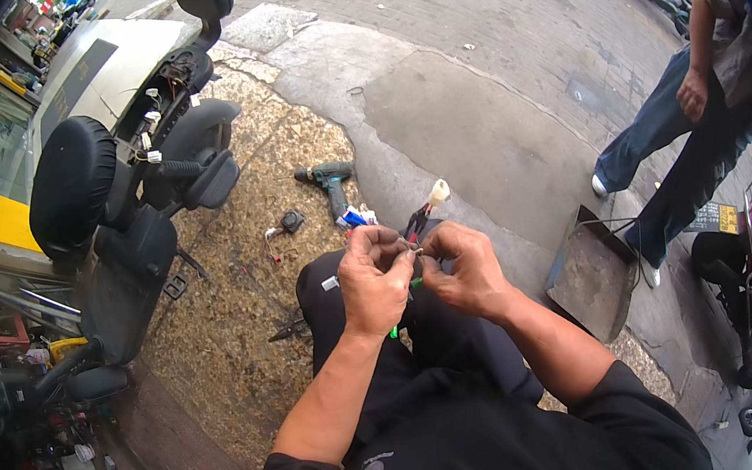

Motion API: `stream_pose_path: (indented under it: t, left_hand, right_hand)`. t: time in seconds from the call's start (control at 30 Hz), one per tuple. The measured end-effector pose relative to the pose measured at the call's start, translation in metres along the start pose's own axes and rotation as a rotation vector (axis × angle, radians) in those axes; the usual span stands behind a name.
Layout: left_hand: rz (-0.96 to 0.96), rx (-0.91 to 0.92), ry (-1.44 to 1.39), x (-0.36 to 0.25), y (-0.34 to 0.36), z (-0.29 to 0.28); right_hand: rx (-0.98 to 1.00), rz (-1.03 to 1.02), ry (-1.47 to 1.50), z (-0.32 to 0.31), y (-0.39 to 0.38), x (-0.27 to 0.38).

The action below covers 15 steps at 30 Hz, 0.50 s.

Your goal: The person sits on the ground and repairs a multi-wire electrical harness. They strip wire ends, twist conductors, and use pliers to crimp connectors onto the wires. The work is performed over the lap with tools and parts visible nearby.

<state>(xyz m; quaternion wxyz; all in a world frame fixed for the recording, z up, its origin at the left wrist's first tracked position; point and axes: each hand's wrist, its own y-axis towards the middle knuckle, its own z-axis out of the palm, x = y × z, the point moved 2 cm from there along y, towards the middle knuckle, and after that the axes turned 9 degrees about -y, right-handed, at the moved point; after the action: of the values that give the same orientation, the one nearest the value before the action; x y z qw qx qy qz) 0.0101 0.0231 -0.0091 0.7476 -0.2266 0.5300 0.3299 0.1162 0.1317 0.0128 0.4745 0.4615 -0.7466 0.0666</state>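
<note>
Left fingers [375,239] and right fingers [447,240] clamp thin wiring [416,222], the pinched part mostly hidden

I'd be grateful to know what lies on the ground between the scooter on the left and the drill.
In the head view, a small black part with wires lies between the scooter and the drill, nearer the drill.

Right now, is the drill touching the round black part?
Apart: the head view shows a strip of ground between the drill and the round black part.
</note>
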Motion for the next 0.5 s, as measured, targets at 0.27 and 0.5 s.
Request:
stream_pose_path:
  t: [0.27, 0.5]
  left_hand:
    - [-0.007, 0.034, 0.101, -0.005, 0.001, 0.0]
    - [-0.202, 0.082, -0.046, -0.01, 0.003, -0.004]
  right_hand:
    - [0.034, 0.094, -0.016, -0.002, -0.001, 0.0]
    - [0.035, 0.103, 0.002, -0.003, -0.002, -0.005]
